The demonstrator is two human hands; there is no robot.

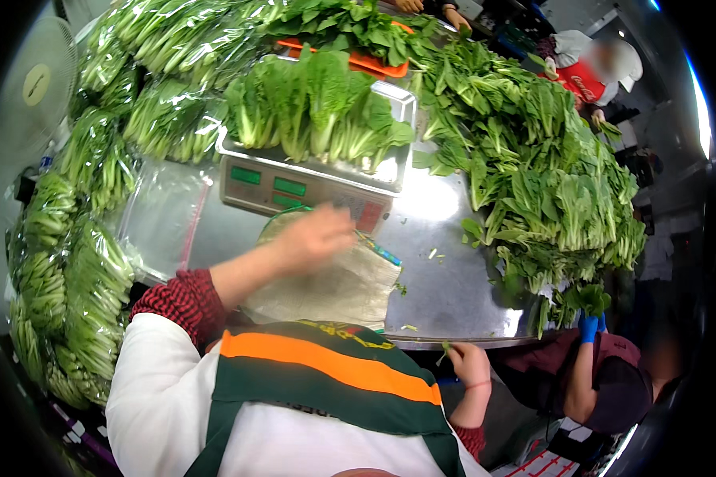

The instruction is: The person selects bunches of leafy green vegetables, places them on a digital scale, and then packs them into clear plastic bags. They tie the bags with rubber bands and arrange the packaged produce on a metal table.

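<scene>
My left hand (319, 232), blurred, hovers over a pale woven cloth (334, 286) at the front of a digital weighing scale (262, 185); whether it holds anything cannot be told. Low on the right, past the table's front edge, my right hand (470, 365) pinches a small green leaf scrap (444, 352). The scale's metal tray (316, 164) bears a row of upright leafy green heads (328, 101). Clear plastic bags (166, 208) lie flat to the left of the scale.
Bagged greens (95, 280) are piled along the left. Loose leafy greens (549, 161) form a large heap on the right. An orange basket (379, 65) stands behind the scale. Co-workers stand at the far side and right, one in blue gloves (589, 327). A fan (36, 83) is upper left.
</scene>
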